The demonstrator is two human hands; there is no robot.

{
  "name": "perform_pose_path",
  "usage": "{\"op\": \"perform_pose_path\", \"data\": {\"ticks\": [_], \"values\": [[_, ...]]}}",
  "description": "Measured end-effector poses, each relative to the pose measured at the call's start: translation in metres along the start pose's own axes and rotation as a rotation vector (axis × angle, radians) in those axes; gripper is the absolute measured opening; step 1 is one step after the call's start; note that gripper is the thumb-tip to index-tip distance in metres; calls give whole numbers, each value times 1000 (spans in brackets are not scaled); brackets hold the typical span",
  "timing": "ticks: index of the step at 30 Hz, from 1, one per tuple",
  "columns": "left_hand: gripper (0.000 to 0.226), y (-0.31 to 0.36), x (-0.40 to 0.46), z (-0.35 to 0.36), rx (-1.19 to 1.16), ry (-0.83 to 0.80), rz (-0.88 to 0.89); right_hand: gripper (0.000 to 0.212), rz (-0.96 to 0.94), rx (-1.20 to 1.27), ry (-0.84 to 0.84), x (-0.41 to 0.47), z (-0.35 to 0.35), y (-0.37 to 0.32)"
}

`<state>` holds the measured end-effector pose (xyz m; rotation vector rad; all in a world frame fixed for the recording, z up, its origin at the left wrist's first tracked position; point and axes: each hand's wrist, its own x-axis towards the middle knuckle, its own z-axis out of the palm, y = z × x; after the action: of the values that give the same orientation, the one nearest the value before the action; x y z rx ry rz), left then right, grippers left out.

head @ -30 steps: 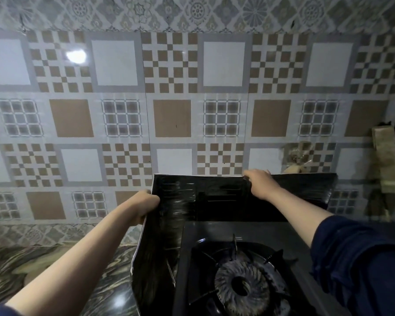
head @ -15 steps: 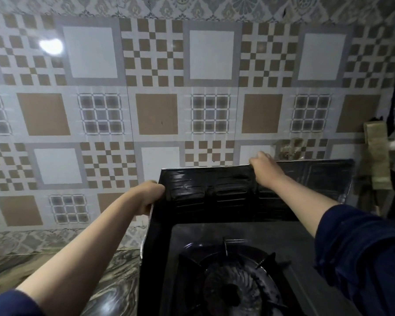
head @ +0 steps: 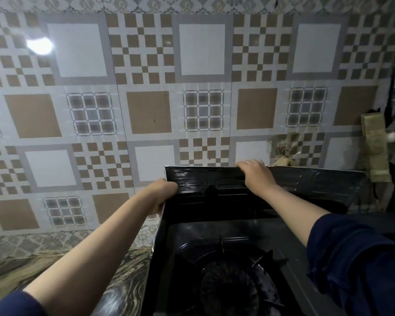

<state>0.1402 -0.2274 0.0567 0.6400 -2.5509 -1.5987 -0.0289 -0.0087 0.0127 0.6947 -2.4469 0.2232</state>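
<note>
Splash guard, the glossy black one: where is it standing?
On the table, wrapped round the stove. Its back panel stands upright against the tiled wall, and a side panel runs toward the camera along the stove's left edge.

Which hand has it?
Both. The left hand grips the upper left corner, where the back panel meets the side panel. Its fingers are curled round that edge and mostly hidden behind it.

And the other one?
The right hand holds the top edge of the back panel, near the middle. Its fingers are hooked over the rim toward the wall, and the palm lies on the inner face.

Is the panel straight?
The top edge runs nearly level. The right end leans off into shadow, so I cannot tell how it sits there.

What lies inside it?
A dark burner with the prongs of its pan support, low in the view, close to the person.

Anything near the right end?
A beige strip hangs on the wall just above that end. A dark blue sleeve covers the right forearm.
</note>
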Motion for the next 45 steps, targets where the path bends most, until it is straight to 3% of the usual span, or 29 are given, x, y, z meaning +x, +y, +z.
{"op": "perform_pose_path", "data": {"ticks": [5,8,15,20,24,29,32,34,38,41,45], "values": [[10,0,-4,-2,173,115,76,41,212,-67,51,1,0,-14],[11,0,-6,-4,168,124,55,34,311,28,80,3,2,-21],[12,3,-6,-7,11,142,20,31,229,163,98,29,-8,-8],[14,1,-5,1,29,117,-32,40,204,185,53,16,9,5],[16,1,-7,7,60,92,-33,49,119,102,100,1,18,11],[5,0,-17,4,44,61,-37,61,114,-71,-20,-6,16,1],[32,-5,-22,-6,144,87,-29,71,137,-84,-71,-9,14,-14],[41,-11,-24,-16,185,96,-48,75,109,-79,-73,-11,12,-29],[8,-14,-44,-33,187,4,-158,67,9,1,-108,-9,2,-70],[13,-20,-60,-47,238,-105,-210,66,-132,100,-133,-7,-14,-109],[10,-29,-70,-54,355,-109,-133,79,-358,142,-156,-4,-33,-155]]}}
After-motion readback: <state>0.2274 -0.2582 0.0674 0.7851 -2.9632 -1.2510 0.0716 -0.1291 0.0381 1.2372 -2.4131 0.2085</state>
